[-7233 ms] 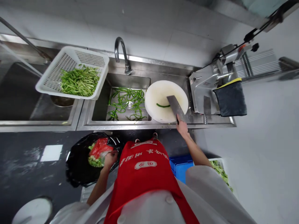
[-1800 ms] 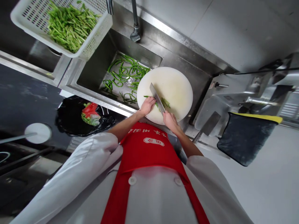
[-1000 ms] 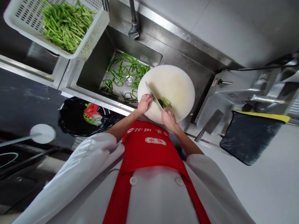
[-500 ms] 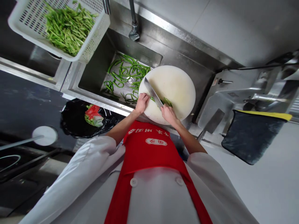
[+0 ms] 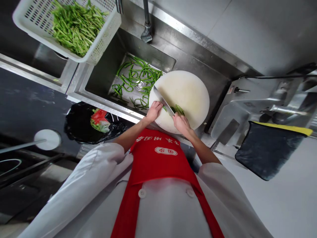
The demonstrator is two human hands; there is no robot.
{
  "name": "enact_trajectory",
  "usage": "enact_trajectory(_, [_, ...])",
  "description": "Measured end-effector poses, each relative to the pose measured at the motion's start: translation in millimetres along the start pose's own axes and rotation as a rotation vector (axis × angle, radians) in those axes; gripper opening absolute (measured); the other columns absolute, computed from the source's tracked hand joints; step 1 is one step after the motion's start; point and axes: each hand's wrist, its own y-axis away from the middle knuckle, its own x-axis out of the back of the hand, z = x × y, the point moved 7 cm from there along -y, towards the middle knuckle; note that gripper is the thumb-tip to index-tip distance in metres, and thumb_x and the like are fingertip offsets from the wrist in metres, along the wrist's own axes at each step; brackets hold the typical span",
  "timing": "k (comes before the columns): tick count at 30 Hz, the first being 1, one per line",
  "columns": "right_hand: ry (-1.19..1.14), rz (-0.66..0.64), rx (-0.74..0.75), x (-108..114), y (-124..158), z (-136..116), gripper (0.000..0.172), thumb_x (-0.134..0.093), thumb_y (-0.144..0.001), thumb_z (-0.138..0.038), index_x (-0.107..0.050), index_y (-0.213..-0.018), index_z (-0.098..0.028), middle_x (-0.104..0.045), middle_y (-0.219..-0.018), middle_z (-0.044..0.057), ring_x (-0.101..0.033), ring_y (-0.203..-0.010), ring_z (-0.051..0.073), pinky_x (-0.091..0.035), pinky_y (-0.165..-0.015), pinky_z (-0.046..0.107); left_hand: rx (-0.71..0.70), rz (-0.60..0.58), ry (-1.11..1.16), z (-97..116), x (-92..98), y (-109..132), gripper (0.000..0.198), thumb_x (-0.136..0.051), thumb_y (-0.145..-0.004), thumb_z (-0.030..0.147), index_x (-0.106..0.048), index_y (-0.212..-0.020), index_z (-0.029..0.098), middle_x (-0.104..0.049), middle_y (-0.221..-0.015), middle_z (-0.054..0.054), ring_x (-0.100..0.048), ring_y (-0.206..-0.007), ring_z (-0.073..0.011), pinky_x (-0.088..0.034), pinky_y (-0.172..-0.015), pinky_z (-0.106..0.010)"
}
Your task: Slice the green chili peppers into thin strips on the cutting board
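A round white cutting board (image 5: 190, 89) rests across the right part of the sink. My right hand (image 5: 182, 124) is closed on the handle of a cleaver (image 5: 163, 101), whose blade slants over the board toward the upper left. Left of the blade, my left hand (image 5: 154, 111) has its fingers curled round long green beans at the board's edge; only a short green end shows beside the blade. Cut bean pieces (image 5: 178, 109) lie to the right of the blade. More whole long beans (image 5: 138, 74) are spread over the sink bottom.
A white perforated basket (image 5: 91, 58) of cut green stalks (image 5: 78, 28) stands at upper left. The faucet (image 5: 146, 33) hangs over the sink (image 5: 86, 76). Below it is a black-lined bin (image 5: 76, 125). At right are another cleaver (image 5: 229, 131) and a dark cloth (image 5: 267, 152).
The view has shifted slightly, so the surroundings sit a little differently. Both hands stay at the board, with the cleaver in nearly the same place among the beans.
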Motion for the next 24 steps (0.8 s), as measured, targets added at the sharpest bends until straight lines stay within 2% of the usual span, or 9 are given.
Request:
enact_trajectory(5, [-0.034, 0.002, 0.017, -1.6, -3.6, 2.3, 0.042, -0.027, -0.106, -0.031, -0.058, -0.122, -0.007, -0.069, -0.103, 0.02, -0.067, -0.098, 0.028, -0.047, -0.088, 0.037, 0.007, 0.004, 0.011, 1.5, 7.0, -0.6, 0.026, -0.038, -0.104, 0.028, -0.063, -0.108, 0.021, -0.058, -0.107, -0.008, -0.05, -0.105, -0.0214, -0.048, -0.093, -0.037])
enact_trajectory(10, [-0.069, 0.035, 0.016, -3.5, -8.2, 1.4, 0.04, -0.03, -0.106, -0.031, -0.059, -0.12, -0.008, -0.07, -0.101, 0.019, -0.067, -0.095, 0.029, -0.048, -0.085, 0.038, 0.106, 0.019, -0.023, -12.6, 20.7, 0.2, 0.029, -0.038, -0.104, 0.032, -0.065, -0.1, 0.021, -0.058, -0.103, -0.009, -0.05, -0.1, -0.0223, -0.047, -0.093, -0.039])
enact_trajectory(15, [-0.05, 0.037, 0.024, 0.2, -0.1, 1.2, 0.042, -0.028, -0.106, -0.031, -0.06, -0.121, -0.008, -0.07, -0.097, 0.02, -0.068, -0.092, 0.029, -0.048, -0.084, 0.038, 0.083, -0.061, 0.003, -15.1, 16.0, 0.3, 0.032, -0.034, -0.104, 0.03, -0.065, -0.106, 0.022, -0.059, -0.103, -0.009, -0.05, -0.099, -0.023, -0.047, -0.092, -0.04])
enact_trajectory(24, [-0.061, 0.022, 0.057, 4.4, -1.5, -2.7, 0.037, -0.034, -0.106, -0.03, -0.061, -0.117, -0.008, -0.07, -0.1, 0.02, -0.068, -0.094, 0.029, -0.047, -0.085, 0.037, 0.06, -0.068, -0.018, -15.4, 14.9, 2.1, 0.032, -0.034, -0.104, 0.03, -0.064, -0.111, 0.021, -0.06, -0.105, -0.008, -0.05, -0.099, -0.0223, -0.046, -0.092, -0.038])
